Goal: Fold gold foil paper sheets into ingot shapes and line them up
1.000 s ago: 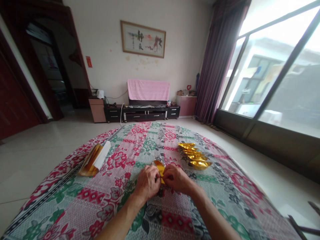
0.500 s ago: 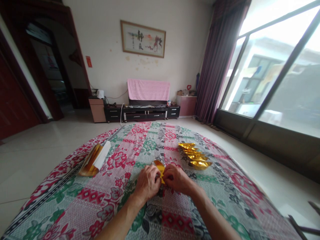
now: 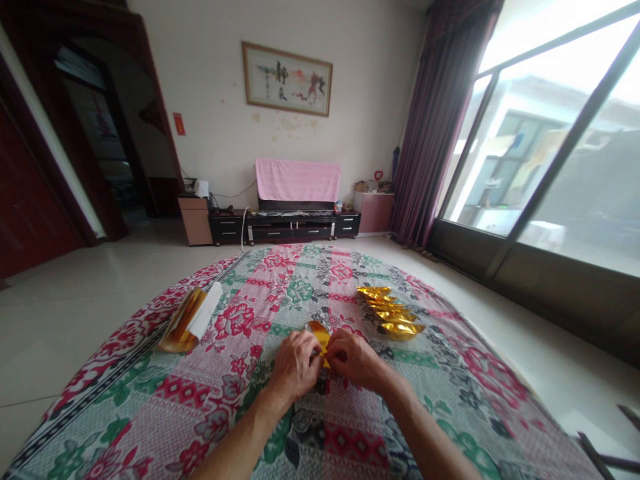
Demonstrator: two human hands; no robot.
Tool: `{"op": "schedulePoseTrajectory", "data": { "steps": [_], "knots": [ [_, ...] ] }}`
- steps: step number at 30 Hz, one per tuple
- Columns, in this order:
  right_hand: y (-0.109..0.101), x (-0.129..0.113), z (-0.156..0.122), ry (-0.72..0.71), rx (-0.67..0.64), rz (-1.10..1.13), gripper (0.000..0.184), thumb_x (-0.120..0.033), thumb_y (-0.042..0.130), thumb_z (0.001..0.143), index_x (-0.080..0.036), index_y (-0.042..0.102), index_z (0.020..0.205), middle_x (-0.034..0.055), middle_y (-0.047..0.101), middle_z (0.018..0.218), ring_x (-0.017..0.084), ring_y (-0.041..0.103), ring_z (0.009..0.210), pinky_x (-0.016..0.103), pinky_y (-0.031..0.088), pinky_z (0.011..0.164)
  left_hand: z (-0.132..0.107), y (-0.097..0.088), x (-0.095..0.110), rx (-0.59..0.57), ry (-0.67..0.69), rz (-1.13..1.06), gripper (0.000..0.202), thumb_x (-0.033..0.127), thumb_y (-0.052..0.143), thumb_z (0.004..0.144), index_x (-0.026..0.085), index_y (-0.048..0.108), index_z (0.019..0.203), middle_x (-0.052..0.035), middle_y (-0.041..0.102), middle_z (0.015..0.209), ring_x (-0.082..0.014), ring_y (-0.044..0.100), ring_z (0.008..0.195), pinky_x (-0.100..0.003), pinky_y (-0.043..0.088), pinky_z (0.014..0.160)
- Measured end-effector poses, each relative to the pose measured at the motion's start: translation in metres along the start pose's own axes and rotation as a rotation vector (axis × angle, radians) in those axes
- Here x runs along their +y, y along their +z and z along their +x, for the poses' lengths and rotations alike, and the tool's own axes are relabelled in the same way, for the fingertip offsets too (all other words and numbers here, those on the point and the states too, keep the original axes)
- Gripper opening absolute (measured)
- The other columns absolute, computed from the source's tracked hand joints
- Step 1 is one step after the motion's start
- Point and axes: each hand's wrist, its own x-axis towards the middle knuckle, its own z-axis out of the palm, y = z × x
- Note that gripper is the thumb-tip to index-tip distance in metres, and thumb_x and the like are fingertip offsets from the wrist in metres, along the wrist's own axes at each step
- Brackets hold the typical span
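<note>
Between my hands is a piece of gold foil paper (image 3: 319,329), partly folded, its far end showing above my fingers. My left hand (image 3: 299,363) pinches its near left side, fingers curled. From the other side my right hand (image 3: 353,357) pinches the same paper, with the fingertips of both hands almost touching. The near part of the paper is mostly hidden by my fingers. To the right lies a row of several folded gold paper ingots (image 3: 401,331). On the left rests a stack of gold paper sheets (image 3: 183,327) beside a white wrapper (image 3: 206,311).
A floral cloth (image 3: 300,290) covers the round table under my hands. Beyond it stand a low black TV cabinet (image 3: 290,230) and a screen draped with a pink towel (image 3: 297,179). A large window (image 3: 550,147) is on the right. Dark furniture legs (image 3: 595,457) show at lower right.
Almost nothing differs: both hands keep their pinch on the gold paper at the same spot, and the view has shifted very slightly.
</note>
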Motion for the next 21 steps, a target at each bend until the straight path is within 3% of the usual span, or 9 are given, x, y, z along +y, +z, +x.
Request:
{"op": "schedulePoseTrajectory", "data": {
  "steps": [12, 21],
  "knots": [
    [-0.001, -0.009, 0.002, 0.024, -0.02, -0.034, 0.017, -0.002, 0.051, 0.064, -0.015, 0.061, 0.062, 0.0036, 0.059, 0.076, 0.012, 0.054, 0.074, 0.02, 0.041, 0.066, 0.0, 0.003, -0.003, -0.013, 0.007, 0.001, 0.009, 0.02, 0.051, 0.078, 0.02, 0.06, 0.076, -0.0033, 0.057, 0.085, -0.0188, 0.051, 0.086, -0.032, 0.038, 0.079],
    [0.001, -0.017, 0.002, 0.094, 0.008, -0.081, 0.011, -0.012, 0.056, 0.069, -0.015, 0.057, 0.058, 0.0028, 0.056, 0.071, 0.011, 0.051, 0.067, 0.02, 0.038, 0.06, 0.0, 0.0, 0.0, -0.024, -0.004, 0.007, 0.008, 0.018, 0.052, 0.077, 0.02, 0.059, 0.077, -0.0036, 0.057, 0.087, -0.019, 0.05, 0.087, -0.032, 0.038, 0.08]
  ]
}}
